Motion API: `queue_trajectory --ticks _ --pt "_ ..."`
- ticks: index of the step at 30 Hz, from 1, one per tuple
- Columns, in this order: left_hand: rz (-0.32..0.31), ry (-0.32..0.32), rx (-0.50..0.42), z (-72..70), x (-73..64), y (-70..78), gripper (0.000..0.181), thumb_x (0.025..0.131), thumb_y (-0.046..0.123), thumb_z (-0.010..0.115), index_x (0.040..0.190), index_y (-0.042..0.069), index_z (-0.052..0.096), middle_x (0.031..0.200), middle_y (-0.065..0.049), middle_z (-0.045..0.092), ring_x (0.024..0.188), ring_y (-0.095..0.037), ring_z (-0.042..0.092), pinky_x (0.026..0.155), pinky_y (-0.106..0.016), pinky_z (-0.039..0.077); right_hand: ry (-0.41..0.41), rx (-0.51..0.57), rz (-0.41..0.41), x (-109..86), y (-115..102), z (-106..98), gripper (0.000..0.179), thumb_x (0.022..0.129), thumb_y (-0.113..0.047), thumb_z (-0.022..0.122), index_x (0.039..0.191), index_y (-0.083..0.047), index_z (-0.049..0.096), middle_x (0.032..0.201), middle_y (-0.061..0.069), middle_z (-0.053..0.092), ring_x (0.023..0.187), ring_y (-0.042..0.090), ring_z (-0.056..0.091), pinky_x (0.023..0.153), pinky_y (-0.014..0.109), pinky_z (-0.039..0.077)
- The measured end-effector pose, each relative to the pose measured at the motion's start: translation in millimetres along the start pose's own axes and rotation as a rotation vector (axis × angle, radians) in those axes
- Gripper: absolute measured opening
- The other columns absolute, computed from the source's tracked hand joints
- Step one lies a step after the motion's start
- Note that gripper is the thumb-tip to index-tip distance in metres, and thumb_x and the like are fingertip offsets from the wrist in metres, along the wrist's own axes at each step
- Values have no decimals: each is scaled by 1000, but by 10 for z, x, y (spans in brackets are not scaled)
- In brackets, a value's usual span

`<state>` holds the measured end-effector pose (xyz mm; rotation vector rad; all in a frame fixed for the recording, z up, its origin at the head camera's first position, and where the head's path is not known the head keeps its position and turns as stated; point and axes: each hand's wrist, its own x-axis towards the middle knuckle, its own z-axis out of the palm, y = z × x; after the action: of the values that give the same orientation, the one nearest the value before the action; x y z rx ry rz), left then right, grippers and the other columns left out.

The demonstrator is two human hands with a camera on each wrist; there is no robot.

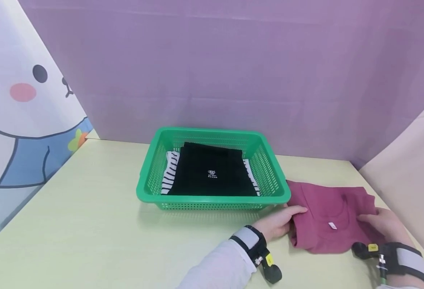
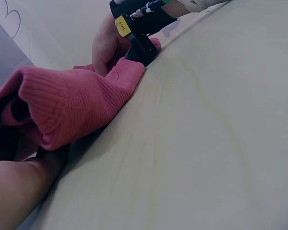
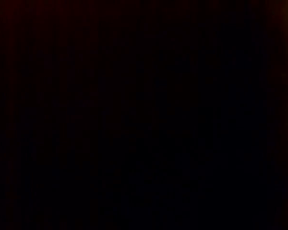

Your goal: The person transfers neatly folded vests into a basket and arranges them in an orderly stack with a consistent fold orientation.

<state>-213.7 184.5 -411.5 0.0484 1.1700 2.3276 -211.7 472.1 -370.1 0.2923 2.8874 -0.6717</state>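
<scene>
A folded maroon ribbed top (image 1: 327, 224) lies at the right of the table, its neckline and small white label facing up. My left hand (image 1: 278, 222) grips its left edge, thumb on top and fingers underneath. On the opposite edge my right hand (image 1: 386, 224) holds the cloth, thumb over it, the other fingers hidden. From the left wrist view, the rolled, ribbed side of the top (image 2: 72, 105) bulges up between the left hand (image 2: 17, 184) and the right hand (image 2: 108, 45). The right wrist view is almost black.
A green plastic basket (image 1: 213, 199) stands left of the top, its right corner close by the left hand. Inside lie folded black clothing (image 1: 215, 172) and a white garment with black stripes (image 1: 170, 172). Purple cloth (image 1: 219, 72) hangs behind the pale table (image 1: 89, 233).
</scene>
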Motion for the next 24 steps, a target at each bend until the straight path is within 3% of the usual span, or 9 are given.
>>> queue_trajectory --ticks 4,9,16,20,24 --pt "-16 -10 24 -7 -24 -1 27 82 0 58 108 6 55 102 0 64 97 -12 62 96 -28 49 35 17 -14 12 27 8 46 87 -28 59 98 17 56 89 28 61 76 22 55 65 31 43" --pt "-45 -4 81 -5 -54 3 24 80 2 58 102 9 59 99 1 66 92 -11 63 91 -28 51 30 42 -12 46 75 2 54 89 -34 57 103 17 55 94 30 60 77 20 54 67 30 42" --pt "-73 -19 98 -5 -22 -11 27 78 1 51 105 7 53 105 1 61 102 -14 59 99 -31 46 -8 84 -37 17 85 -1 58 92 -40 54 112 15 53 90 12 61 73 4 47 63 21 40" --pt "-66 4 82 -1 -6 -31 29 79 -2 48 107 5 49 108 -2 59 111 -22 58 102 -37 45 -20 128 -31 -1 96 16 47 93 -38 55 102 7 58 84 2 59 72 0 47 63 19 39" --pt "-58 28 89 9 -10 -41 26 81 -3 47 106 4 50 106 -4 60 110 -22 58 100 -38 46 -22 165 -34 -8 119 37 38 92 -37 57 97 1 61 80 -4 57 72 -2 46 64 18 39"
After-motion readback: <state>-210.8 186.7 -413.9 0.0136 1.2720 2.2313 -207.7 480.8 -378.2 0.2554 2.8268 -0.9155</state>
